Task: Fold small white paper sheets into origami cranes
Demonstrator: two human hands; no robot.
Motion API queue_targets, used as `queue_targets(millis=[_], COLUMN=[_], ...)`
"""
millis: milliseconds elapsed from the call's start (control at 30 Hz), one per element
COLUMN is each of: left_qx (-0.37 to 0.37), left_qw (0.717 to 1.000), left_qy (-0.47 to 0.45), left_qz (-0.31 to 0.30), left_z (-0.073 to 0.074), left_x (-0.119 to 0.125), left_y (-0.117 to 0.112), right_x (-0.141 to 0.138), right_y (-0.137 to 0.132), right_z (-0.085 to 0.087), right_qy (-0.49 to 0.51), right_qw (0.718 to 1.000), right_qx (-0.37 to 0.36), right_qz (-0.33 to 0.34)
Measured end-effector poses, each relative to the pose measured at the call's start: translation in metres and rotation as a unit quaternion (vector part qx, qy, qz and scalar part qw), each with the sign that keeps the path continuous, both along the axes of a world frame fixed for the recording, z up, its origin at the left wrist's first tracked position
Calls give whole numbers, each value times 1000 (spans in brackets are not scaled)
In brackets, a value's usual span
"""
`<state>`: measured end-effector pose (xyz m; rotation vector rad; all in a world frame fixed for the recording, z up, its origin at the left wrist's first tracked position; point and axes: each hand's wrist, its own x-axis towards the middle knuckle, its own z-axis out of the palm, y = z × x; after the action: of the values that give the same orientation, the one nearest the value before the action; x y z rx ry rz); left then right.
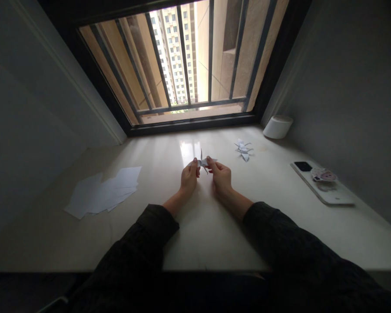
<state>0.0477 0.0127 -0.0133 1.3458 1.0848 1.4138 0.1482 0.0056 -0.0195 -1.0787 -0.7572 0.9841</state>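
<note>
A small folded white paper figure (203, 162) is held just above the pale sill (195, 226) at the centre. My left hand (189, 178) pinches its left side with fingers closed. On the other side, my right hand (220, 176) grips the figure with closed fingers too. Thin points of the paper stick up and out between the two hands. Both forearms in dark sleeves reach in from the bottom edge.
A finished folded paper figure (243, 150) lies at the back right. Several loose white sheets (102, 191) lie at the left. A white phone (322, 187) with a round sticker lies at the right, a white round object (278, 126) in the corner. A barred window (189, 65) stands behind.
</note>
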Motion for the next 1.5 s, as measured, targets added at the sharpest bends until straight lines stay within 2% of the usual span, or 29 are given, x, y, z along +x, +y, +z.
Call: queue_targets(millis=[200,533,967,1267,1500], left_qx=[-4,-1,35,35,-1], left_qw=[1000,1000,999,999,999], left_qy=[-5,0,39,11,-32], left_qz=[0,4,2,-26,-43], left_z=[0,-1,3,10,4], left_x=[0,-1,-5,-2,-1], left_y=[0,0,-3,-6,-3], right_x=[0,1,9,4,2], right_y=[-2,-1,3,0,-3], right_z=[5,3,-1,4,7], right_qy=[7,11,-97,-23,-19], right_qw=[1000,1000,994,997,997], right_qx=[-7,-10,7,28,21], right_qz=[6,8,46,65,71])
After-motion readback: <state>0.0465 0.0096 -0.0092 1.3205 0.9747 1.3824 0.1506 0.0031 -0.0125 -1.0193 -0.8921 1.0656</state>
